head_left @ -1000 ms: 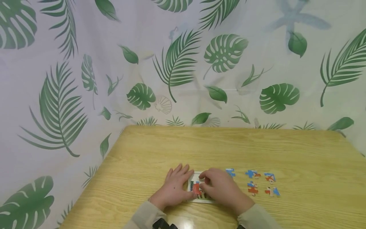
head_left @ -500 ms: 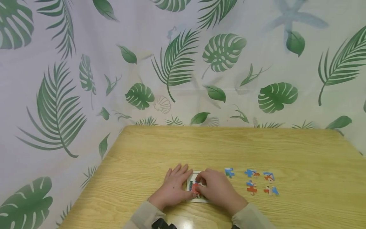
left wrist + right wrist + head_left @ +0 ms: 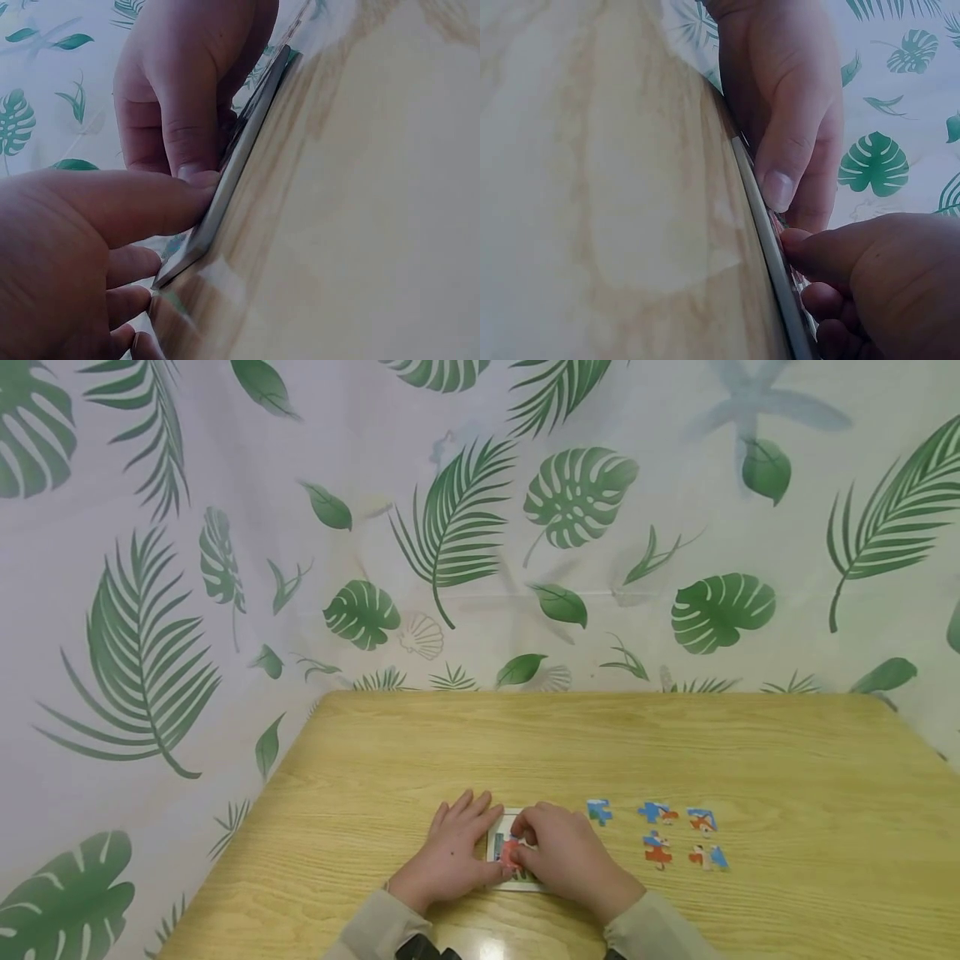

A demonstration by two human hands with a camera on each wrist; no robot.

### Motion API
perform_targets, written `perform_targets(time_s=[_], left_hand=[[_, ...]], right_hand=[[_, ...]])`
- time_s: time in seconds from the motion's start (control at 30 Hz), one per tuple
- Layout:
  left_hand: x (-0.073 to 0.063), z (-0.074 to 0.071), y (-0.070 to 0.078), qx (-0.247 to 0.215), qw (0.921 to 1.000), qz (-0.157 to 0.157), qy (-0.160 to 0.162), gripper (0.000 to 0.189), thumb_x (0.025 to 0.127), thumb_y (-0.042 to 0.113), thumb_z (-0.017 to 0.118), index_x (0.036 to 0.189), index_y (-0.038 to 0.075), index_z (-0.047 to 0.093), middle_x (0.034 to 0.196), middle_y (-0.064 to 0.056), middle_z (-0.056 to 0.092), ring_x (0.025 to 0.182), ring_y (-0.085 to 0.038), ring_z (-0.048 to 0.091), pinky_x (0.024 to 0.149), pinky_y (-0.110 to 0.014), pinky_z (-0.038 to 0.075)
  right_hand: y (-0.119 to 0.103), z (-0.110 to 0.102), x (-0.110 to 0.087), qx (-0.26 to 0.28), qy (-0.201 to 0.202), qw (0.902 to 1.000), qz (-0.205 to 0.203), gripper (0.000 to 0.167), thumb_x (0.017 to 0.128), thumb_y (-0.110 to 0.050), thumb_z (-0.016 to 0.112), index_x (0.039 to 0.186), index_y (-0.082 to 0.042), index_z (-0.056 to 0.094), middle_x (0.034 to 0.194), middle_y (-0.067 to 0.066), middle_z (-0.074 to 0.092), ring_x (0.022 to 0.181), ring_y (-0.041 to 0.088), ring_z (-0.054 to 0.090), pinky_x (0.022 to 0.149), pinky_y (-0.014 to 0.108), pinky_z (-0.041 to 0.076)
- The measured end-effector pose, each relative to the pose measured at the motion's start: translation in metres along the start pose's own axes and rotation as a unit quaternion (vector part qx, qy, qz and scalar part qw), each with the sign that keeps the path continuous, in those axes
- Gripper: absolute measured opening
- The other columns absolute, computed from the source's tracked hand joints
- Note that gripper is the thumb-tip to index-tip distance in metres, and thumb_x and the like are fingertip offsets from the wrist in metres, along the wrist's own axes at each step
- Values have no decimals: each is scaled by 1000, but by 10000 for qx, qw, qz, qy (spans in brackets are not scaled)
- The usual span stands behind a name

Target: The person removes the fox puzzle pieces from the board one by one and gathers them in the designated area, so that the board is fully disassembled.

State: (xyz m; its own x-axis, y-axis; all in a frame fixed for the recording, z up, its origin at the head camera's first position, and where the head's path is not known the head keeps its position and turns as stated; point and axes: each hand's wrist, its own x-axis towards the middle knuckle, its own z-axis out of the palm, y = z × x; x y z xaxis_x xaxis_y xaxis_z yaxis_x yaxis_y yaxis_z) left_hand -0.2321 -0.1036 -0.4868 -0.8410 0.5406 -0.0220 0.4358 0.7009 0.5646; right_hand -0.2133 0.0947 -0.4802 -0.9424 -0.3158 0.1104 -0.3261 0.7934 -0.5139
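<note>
A small jigsaw tray (image 3: 495, 820) with a pale border lies near the table's front, largely covered by both hands. My left hand (image 3: 452, 856) lies at its left side, fingers straight and spread, with the thumb resting on the near border. From the right, my right hand (image 3: 570, 856) reaches over the tray, its thumb and index finger curled down on a red puzzle piece (image 3: 508, 850). In the left wrist view the right thumb and left thumb (image 3: 150, 204) nearly meet at the tray edge (image 3: 232, 184). The right hand's other fingers hide the tray's right part.
Several loose puzzle pieces lie on the wooden table (image 3: 420, 743) to the right: a blue-green piece (image 3: 598, 811), a blue one with orange (image 3: 657, 813), a red one (image 3: 657, 852) and others. A leaf-printed curtain (image 3: 480, 543) hangs behind and along the left.
My right hand has shifted slightly left over the tray, its thumb and index finger closing on the red piece. The left hand stays put. The head view has drifted slightly.
</note>
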Motion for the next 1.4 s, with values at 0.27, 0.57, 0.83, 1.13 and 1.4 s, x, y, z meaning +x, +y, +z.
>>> perform_targets(time_s=[0.27,0.57,0.83,1.13,1.4], left_hand=[[-1,-1,0,38,10000,-28,-23,85,83,46,76,153,8,45,164,-12,28,153,-32,12,120,-58,2],[0,0,1,2,9999,-81,-81,84,85,46,76,154,10,44,164,-11,27,154,-32,12,120,-58,3],[-1,0,3,-47,9998,-175,-74,84,84,43,77,154,11,44,165,-10,26,154,-31,11,121,-56,2],[-2,-2,3,-34,9999,-127,-28,85,82,39,77,154,10,44,165,-11,26,154,-31,11,121,-56,0],[-2,-2,2,-75,9999,-128,-63,84,84,41,77,155,10,43,165,-10,26,154,-31,11,120,-57,0]], right_hand=[[0,0,-1,336,61,9990,276,18,86,-25,81,89,-21,64,78,-11,55,67,9,49,62,30,44],[6,-1,-13,1298,329,9906,282,16,94,-23,74,86,-26,60,67,-10,54,57,8,47,53,26,41],[28,-15,-27,1771,577,9775,990,10,98,-23,70,90,-24,63,80,-8,62,67,13,52,59,29,44],[52,-35,-41,1401,753,9825,966,7,98,-24,69,92,-22,65,80,-9,63,67,14,51,60,29,43],[74,-46,-51,835,835,9889,905,8,99,-27,67,96,-20,65,79,-11,61,66,12,49,59,28,42]])
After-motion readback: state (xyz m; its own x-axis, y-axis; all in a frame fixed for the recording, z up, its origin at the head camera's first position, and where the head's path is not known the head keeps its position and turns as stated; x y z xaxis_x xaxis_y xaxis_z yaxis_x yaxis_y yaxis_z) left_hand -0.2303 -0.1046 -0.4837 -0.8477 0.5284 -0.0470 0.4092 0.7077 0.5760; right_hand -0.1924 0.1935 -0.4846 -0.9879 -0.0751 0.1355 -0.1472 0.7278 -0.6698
